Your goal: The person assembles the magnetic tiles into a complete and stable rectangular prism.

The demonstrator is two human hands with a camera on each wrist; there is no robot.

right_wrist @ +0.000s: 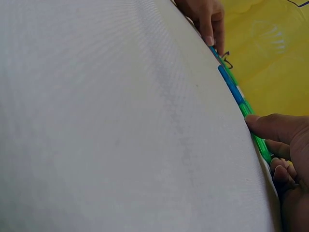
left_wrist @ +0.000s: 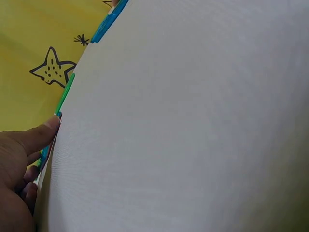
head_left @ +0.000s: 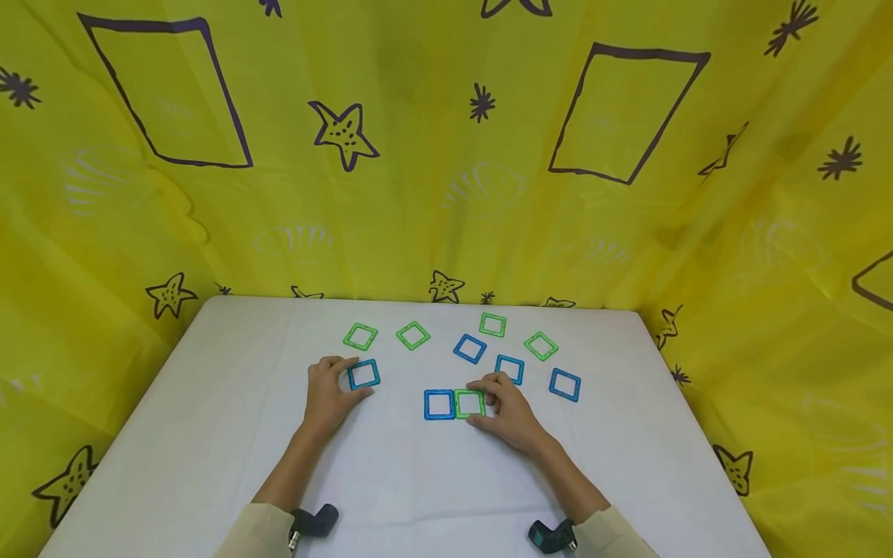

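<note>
At the left, my left hand pinches a blue square magnetic-tile frame, forefinger at its upper edge and thumb at its lower edge. Nearer the middle, my right hand holds a green square frame between thumb and fingers. Directly left of that green frame, a blue square frame lies flat, edge to edge with it. The right wrist view shows my right thumb on the green frame's edge. In the left wrist view, my left thumb presses the blue frame's edge.
Behind the hands lie more square frames: green ones and blue ones. My right fingers overlap one blue frame's lower edge. A yellow patterned curtain surrounds the white table.
</note>
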